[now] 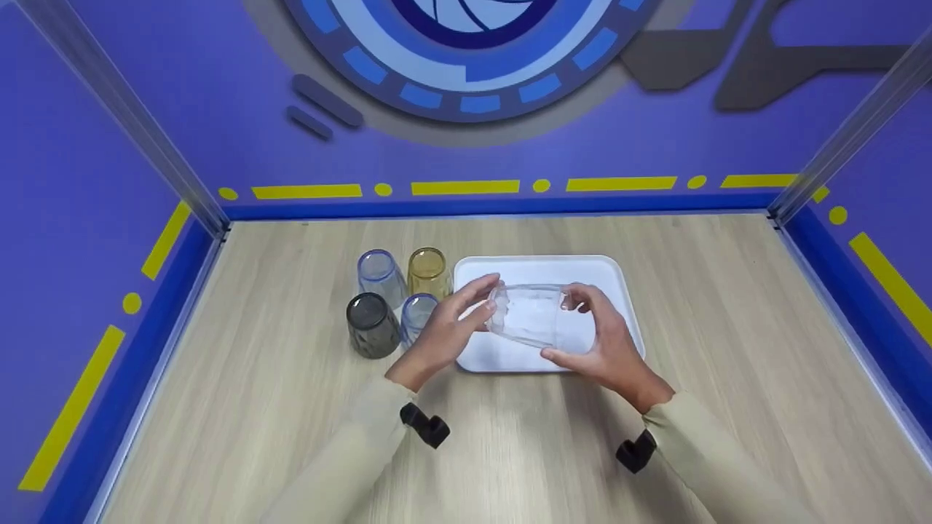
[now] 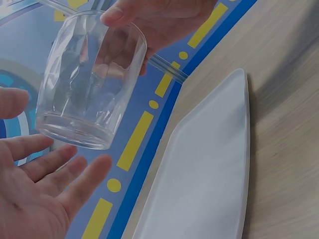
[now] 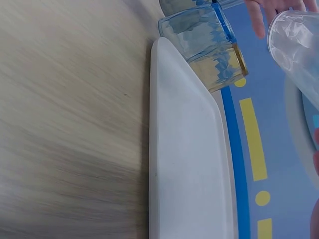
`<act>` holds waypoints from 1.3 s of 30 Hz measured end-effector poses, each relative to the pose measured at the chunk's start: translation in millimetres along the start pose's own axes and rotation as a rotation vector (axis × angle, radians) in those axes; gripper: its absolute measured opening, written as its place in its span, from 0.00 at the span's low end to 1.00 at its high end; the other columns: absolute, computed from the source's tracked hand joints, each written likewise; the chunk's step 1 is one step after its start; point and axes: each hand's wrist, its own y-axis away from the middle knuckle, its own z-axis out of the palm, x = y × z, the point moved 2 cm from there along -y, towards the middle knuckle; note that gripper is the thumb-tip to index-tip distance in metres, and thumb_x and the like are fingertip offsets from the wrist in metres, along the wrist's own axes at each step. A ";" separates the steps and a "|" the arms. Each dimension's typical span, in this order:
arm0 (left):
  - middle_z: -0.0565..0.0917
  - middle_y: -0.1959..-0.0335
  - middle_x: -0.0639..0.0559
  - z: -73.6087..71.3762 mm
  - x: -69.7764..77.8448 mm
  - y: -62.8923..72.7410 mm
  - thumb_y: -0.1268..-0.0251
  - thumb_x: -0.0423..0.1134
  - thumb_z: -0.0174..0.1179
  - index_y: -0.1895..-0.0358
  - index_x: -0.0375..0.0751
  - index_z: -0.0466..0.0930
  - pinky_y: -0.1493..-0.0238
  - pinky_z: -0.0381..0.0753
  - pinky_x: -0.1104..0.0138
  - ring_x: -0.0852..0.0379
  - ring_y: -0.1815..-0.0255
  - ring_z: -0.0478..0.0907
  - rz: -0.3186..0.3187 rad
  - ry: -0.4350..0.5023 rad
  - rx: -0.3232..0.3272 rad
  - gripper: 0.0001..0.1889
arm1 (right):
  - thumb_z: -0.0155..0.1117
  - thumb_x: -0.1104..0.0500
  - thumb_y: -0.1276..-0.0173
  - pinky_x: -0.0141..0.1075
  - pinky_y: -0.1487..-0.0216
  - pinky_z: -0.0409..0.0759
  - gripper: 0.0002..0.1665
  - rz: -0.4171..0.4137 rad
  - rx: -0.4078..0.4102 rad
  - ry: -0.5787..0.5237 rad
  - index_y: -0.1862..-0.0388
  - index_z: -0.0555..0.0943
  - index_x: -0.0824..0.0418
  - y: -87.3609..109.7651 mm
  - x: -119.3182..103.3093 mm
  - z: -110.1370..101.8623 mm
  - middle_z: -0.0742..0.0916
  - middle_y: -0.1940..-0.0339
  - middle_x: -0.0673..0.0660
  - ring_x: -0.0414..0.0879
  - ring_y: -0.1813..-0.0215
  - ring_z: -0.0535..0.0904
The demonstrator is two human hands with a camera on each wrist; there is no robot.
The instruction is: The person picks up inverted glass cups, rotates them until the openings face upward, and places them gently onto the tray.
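A clear drinking glass [image 1: 528,314] lies on its side in the air above a white tray [image 1: 608,273]. My right hand [image 1: 606,336] grips it around the rim end, thumb on the near side and fingers on the far side. At the glass's base is my left hand [image 1: 445,327]; in the left wrist view its fingers [image 2: 75,184] are spread and fairly straight beside the thick bottom. Whether those fingertips touch the glass I cannot tell. The tray, seen again in the right wrist view, holds nothing visible.
Left of the tray, several tumblers stand upside down close together: a dark grey one [image 1: 373,331], an amber one [image 1: 428,271], a blue-rimmed one [image 1: 381,280] and another blue-rimmed one [image 1: 418,314], partly behind my left hand. Printed panels [image 1: 466,164] enclose the wooden table [image 1: 277,407].
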 end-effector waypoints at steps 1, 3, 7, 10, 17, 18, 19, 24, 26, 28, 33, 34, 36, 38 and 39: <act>0.69 0.28 0.49 -0.2 0.3 0.2 0.25 0.44 0.48 0.28 0.45 0.62 0.43 0.80 0.59 0.52 0.27 0.64 0.003 -0.012 0.004 0.25 | 0.82 0.62 0.65 0.31 0.52 0.68 0.45 -0.004 0.005 0.002 0.46 0.72 0.74 0.3 -0.1 -0.3 0.79 0.61 0.63 0.53 0.56 0.72; 0.70 0.29 0.50 -0.8 0.6 0.1 0.26 0.44 0.50 0.28 0.45 0.63 0.39 0.77 0.57 0.52 0.27 0.64 0.019 -0.040 0.012 0.26 | 0.82 0.62 0.65 0.29 0.52 0.68 0.45 0.003 0.008 -0.005 0.46 0.72 0.74 0.7 -0.1 -0.8 0.79 0.61 0.63 0.52 0.56 0.72; 0.70 0.30 0.50 -1.3 2.7 0.1 0.27 0.44 0.52 0.29 0.45 0.64 0.34 0.73 0.56 0.53 0.27 0.64 0.041 -0.072 0.021 0.26 | 0.82 0.62 0.64 0.28 0.52 0.67 0.45 0.012 0.009 -0.019 0.46 0.71 0.75 1.1 0.6 -1.4 0.78 0.62 0.64 0.53 0.57 0.72; 0.70 0.29 0.51 -1.4 4.9 0.4 0.27 0.44 0.52 0.29 0.45 0.64 0.34 0.73 0.56 0.54 0.27 0.64 0.044 -0.084 0.016 0.26 | 0.82 0.63 0.64 0.28 0.52 0.68 0.45 0.010 0.009 -0.016 0.46 0.71 0.76 0.9 -0.4 -2.0 0.78 0.62 0.66 0.54 0.58 0.72; 0.72 0.31 0.54 -1.5 9.0 2.2 0.28 0.46 0.52 0.29 0.48 0.65 0.35 0.72 0.56 0.56 0.28 0.66 0.056 -0.127 0.006 0.26 | 0.82 0.63 0.65 0.28 0.53 0.68 0.45 0.005 0.011 -0.008 0.47 0.72 0.76 2.1 4.3 -0.8 0.77 0.63 0.67 0.55 0.58 0.71; 0.72 0.31 0.53 -1.4 9.6 2.3 0.28 0.45 0.53 0.29 0.47 0.65 0.35 0.73 0.55 0.55 0.29 0.66 0.070 -0.131 0.004 0.26 | 0.83 0.62 0.66 0.29 0.53 0.68 0.46 0.000 0.017 -0.006 0.47 0.72 0.76 3.2 8.6 0.0 0.77 0.63 0.67 0.55 0.58 0.71; 0.72 0.31 0.52 -1.3 10.1 2.3 0.28 0.44 0.53 0.29 0.47 0.65 0.36 0.73 0.55 0.55 0.29 0.67 0.083 -0.134 0.001 0.26 | 0.83 0.62 0.66 0.29 0.54 0.68 0.46 0.001 0.019 -0.003 0.46 0.72 0.75 4.5 13.3 0.9 0.77 0.63 0.65 0.54 0.58 0.71; 0.72 0.31 0.51 -0.1 11.8 2.5 0.28 0.42 0.53 0.29 0.45 0.65 0.37 0.74 0.56 0.55 0.29 0.68 0.126 -0.143 -0.026 0.26 | 0.85 0.55 0.66 0.29 0.55 0.68 0.48 0.009 0.013 0.038 0.43 0.74 0.65 10.0 34.4 4.3 0.78 0.61 0.58 0.47 0.58 0.71; 0.72 0.31 0.52 0.9 12.5 2.9 0.28 0.42 0.53 0.29 0.46 0.64 0.37 0.75 0.58 0.57 0.29 0.68 0.131 -0.150 -0.038 0.26 | 0.85 0.54 0.66 0.28 0.56 0.67 0.48 0.002 0.011 0.048 0.42 0.74 0.62 10.9 37.8 4.6 0.77 0.61 0.56 0.45 0.57 0.70; 0.72 0.31 0.53 1.8 13.1 3.0 0.29 0.42 0.54 0.29 0.46 0.65 0.38 0.75 0.59 0.57 0.30 0.68 0.140 -0.154 -0.048 0.26 | 0.84 0.53 0.65 0.29 0.56 0.68 0.48 -0.010 0.013 0.049 0.42 0.74 0.61 11.4 39.3 4.7 0.78 0.60 0.55 0.44 0.57 0.70; 0.72 0.31 0.52 4.5 13.8 2.5 0.30 0.42 0.56 0.29 0.47 0.65 0.40 0.77 0.59 0.55 0.30 0.69 0.174 -0.162 -0.082 0.27 | 0.84 0.51 0.63 0.29 0.57 0.67 0.47 -0.025 0.011 0.055 0.42 0.74 0.61 12.3 39.9 5.1 0.77 0.61 0.54 0.42 0.58 0.69; 0.72 0.31 0.51 5.0 13.8 2.5 0.31 0.42 0.56 0.29 0.46 0.65 0.40 0.77 0.59 0.55 0.30 0.68 0.182 -0.165 -0.092 0.28 | 0.84 0.51 0.63 0.29 0.57 0.67 0.46 -0.027 0.009 0.058 0.43 0.74 0.61 12.3 39.7 5.2 0.77 0.62 0.53 0.42 0.58 0.69; 0.71 0.31 0.51 6.0 14.0 2.6 0.32 0.43 0.58 0.29 0.48 0.64 0.40 0.77 0.57 0.55 0.30 0.68 0.190 -0.171 -0.112 0.29 | 0.84 0.50 0.63 0.29 0.58 0.66 0.46 -0.037 0.007 0.065 0.44 0.75 0.62 12.4 39.7 5.6 0.76 0.63 0.53 0.42 0.59 0.68; 0.71 0.30 0.53 6.8 14.2 3.1 0.34 0.44 0.61 0.28 0.49 0.64 0.39 0.76 0.57 0.57 0.29 0.67 0.189 -0.179 -0.132 0.31 | 0.84 0.50 0.64 0.29 0.58 0.66 0.46 -0.045 0.004 0.066 0.45 0.75 0.62 12.4 39.4 5.7 0.76 0.64 0.52 0.42 0.59 0.68; 0.71 0.30 0.55 7.2 14.7 3.4 0.36 0.45 0.62 0.28 0.51 0.64 0.39 0.76 0.58 0.58 0.29 0.67 0.186 -0.183 -0.141 0.32 | 0.84 0.50 0.64 0.28 0.58 0.65 0.45 -0.047 0.002 0.066 0.45 0.75 0.61 12.5 39.3 5.8 0.76 0.64 0.52 0.42 0.59 0.68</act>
